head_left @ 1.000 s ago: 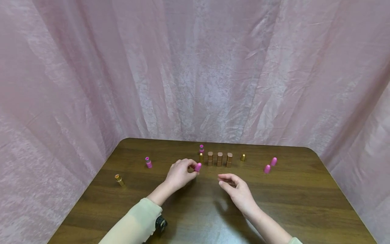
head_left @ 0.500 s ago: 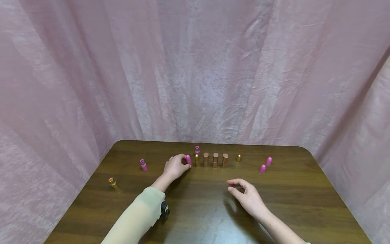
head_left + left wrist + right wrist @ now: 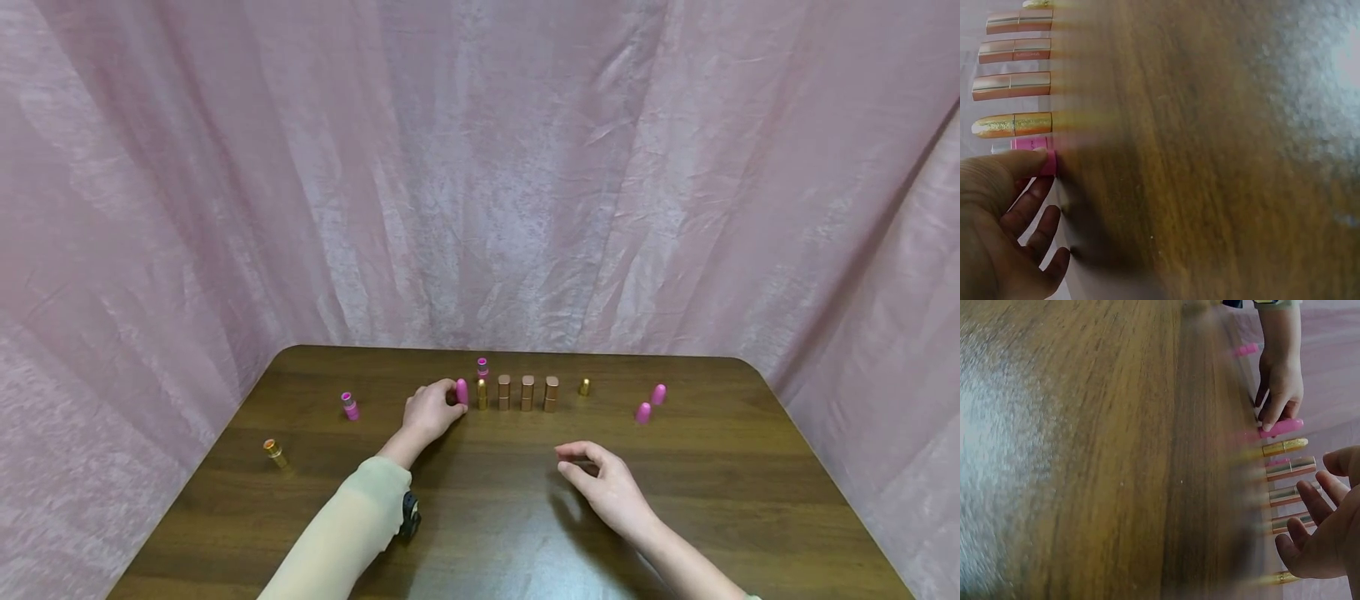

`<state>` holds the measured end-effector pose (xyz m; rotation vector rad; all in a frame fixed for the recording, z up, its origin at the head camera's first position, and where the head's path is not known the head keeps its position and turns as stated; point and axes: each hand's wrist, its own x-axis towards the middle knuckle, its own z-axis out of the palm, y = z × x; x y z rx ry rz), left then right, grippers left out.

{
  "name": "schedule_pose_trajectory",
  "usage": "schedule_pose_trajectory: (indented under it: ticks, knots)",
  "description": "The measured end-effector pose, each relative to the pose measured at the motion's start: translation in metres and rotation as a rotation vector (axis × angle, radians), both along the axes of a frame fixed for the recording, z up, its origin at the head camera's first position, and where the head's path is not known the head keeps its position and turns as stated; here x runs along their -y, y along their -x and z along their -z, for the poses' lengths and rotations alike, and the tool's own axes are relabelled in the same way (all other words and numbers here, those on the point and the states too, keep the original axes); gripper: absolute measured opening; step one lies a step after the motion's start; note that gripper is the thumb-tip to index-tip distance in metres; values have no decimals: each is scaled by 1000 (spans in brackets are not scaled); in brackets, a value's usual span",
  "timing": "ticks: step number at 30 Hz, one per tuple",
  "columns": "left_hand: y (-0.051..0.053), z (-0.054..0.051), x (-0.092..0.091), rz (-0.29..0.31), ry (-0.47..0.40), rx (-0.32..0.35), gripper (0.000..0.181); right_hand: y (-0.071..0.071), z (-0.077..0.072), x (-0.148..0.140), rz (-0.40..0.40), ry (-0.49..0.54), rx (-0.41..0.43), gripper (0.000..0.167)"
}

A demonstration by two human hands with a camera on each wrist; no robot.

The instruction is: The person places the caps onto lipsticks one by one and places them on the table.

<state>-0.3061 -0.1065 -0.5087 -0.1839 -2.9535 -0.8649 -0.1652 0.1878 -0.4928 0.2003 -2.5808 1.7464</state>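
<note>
A capped pink lipstick (image 3: pixel 462 392) stands upright at the left end of a row, and my left hand (image 3: pixel 429 414) pinches it between thumb and fingers. In the left wrist view the thumb covers part of its pink case (image 3: pixel 1052 164). Just right of it stands a capped gold lipstick (image 3: pixel 482 395), a small gap between. Three rose-gold lipsticks (image 3: pixel 527 393) continue the row. My right hand (image 3: pixel 611 492) hovers over the table in front of the row, fingers loosely bent, holding nothing.
An uncapped pink lipstick base (image 3: pixel 482 368) stands behind the row; another pink base (image 3: pixel 350 406) and a gold base (image 3: pixel 275 452) stand left. A gold cap (image 3: pixel 584 387) and two pink caps (image 3: pixel 643 412) stand right on the wooden table (image 3: pixel 480 517). Pink curtain (image 3: pixel 480 167) hangs behind.
My left hand has carried the pink lipstick left and away from me, down to the row's end beside the gold one. My right hand has drawn slightly right and back.
</note>
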Motion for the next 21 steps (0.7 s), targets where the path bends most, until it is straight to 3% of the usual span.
schedule_pose_trajectory:
  ticks: [6, 13, 21]
  knots:
    - [0, 2, 0, -9, 0, -5, 24, -1, 2, 1, 2, 14, -8, 25]
    - [1, 4, 5, 16, 30, 19, 39, -1, 3, 0, 9, 6, 21, 24]
    - [-8, -16, 29, 63, 31, 15, 60, -1, -3, -29, 46, -61, 8, 27]
